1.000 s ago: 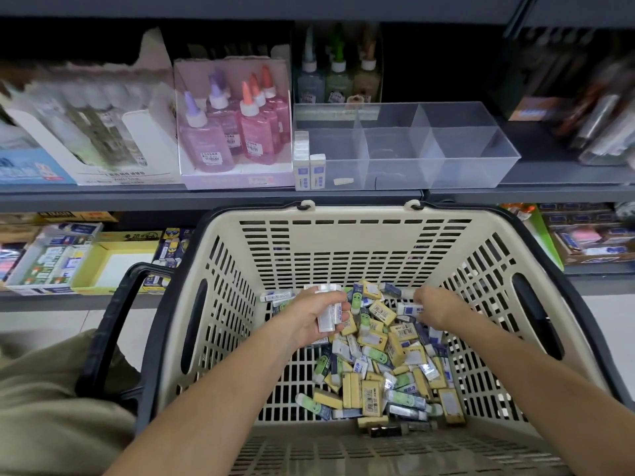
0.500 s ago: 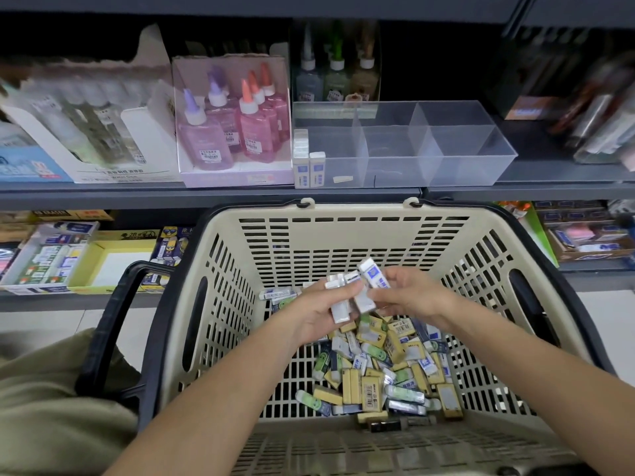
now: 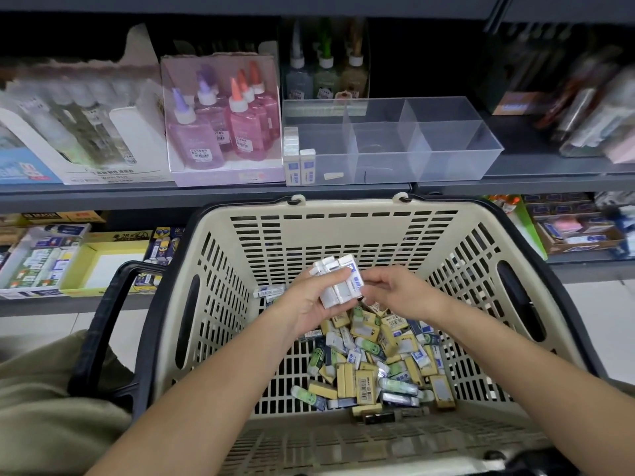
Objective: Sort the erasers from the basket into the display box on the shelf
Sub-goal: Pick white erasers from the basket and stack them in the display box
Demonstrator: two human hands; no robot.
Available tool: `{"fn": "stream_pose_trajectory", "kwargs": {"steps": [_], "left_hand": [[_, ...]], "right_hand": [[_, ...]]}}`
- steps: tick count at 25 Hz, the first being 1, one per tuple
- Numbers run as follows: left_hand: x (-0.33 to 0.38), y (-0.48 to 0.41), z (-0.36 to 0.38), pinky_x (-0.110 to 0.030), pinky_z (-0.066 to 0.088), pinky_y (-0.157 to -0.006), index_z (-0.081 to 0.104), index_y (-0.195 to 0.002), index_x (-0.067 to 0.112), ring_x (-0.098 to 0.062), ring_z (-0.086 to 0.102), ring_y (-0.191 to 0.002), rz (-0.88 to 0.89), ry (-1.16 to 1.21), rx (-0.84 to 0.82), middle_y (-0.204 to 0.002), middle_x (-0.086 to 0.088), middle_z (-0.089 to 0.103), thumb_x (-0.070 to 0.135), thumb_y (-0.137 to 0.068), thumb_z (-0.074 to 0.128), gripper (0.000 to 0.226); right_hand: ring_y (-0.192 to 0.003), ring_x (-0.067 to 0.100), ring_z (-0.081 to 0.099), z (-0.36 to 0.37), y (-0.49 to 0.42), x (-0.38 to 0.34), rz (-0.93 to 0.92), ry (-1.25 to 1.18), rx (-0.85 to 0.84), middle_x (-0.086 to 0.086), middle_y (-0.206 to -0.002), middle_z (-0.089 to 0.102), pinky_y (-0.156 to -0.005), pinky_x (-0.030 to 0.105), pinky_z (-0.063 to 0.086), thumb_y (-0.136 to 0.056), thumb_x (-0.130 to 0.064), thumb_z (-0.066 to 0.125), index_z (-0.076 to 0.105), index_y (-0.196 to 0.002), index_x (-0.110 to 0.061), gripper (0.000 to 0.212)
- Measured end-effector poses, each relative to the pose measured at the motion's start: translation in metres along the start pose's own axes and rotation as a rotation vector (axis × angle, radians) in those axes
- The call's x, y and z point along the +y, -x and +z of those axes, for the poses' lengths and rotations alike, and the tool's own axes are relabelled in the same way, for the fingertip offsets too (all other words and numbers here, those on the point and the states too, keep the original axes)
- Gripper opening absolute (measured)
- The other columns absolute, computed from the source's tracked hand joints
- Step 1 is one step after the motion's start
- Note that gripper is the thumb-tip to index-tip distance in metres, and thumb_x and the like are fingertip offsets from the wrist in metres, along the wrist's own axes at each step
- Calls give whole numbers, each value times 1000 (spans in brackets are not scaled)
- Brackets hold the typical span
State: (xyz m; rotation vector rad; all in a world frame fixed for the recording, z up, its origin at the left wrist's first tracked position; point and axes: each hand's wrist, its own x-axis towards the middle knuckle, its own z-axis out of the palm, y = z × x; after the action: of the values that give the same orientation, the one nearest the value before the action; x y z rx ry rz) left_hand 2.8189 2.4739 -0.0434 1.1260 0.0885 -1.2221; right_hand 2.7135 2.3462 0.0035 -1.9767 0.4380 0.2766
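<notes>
1. The left hand (image 3: 305, 304) holds a small bunch of white erasers (image 3: 338, 281) above the basket (image 3: 343, 231). Its fingers are closed around the bunch, so the bunch stands up from the palm.
2. The right hand (image 3: 398, 292) is at 3 o'clock from the bunch. Its fingers pinch the outer eraser, the one with the blue label, and press it against the others.
3. Many more erasers lie in a pile (image 3: 374, 359) on the basket floor, at 6 o'clock from the hands. Some are yellow, some green, some white and blue.
4. The clear display box (image 3: 446, 149) sits on the shelf (image 3: 206, 194) at 12 o'clock from the basket. It has three parts. The left part has a few white erasers (image 3: 299, 163) standing at its left end. The other two parts look bare.
5. The step now looks like gathering: white erasers are being lined up into one neat stack.
6. The next move is probably to lift the stack up to the left part of the box and stand it beside the white ones there. The grip should stay snug, or an eraser could slip out and fall back into the pile.
</notes>
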Motion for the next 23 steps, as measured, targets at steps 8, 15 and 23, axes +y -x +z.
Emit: {"fn": "stream_pose_trajectory", "kwargs": {"steps": [8,15,23], "left_hand": [[2,-3,-3,-30,56,-52,57,-100,12,-21,72,-68,-26,-79,43,-76,-9,74,8,-64,75,40],[-2,-4,-11,-32,58,-56,57,-96,17,-18,71,-65,-41,-126,83,-73,-6,74,7,-76,73,27],[-1,-5,-12,-29,55,-53,56,-98,17,-17,71,-64,-25,-122,93,-72,-6,74,9,-77,72,27]], "right_hand": [[-82,15,65,-47,4,55,360,358,61,3,-90,68,-78,30,54,-93,-15,51,64,-111,-11,22],[-82,21,68,-28,-2,84,553,751,-219,14,-99,71,-77,34,55,-87,-8,57,69,-93,1,17],[-62,14,62,-8,6,101,621,794,-174,5,-75,69,-65,25,54,-82,-19,69,70,-83,-5,14]]}}
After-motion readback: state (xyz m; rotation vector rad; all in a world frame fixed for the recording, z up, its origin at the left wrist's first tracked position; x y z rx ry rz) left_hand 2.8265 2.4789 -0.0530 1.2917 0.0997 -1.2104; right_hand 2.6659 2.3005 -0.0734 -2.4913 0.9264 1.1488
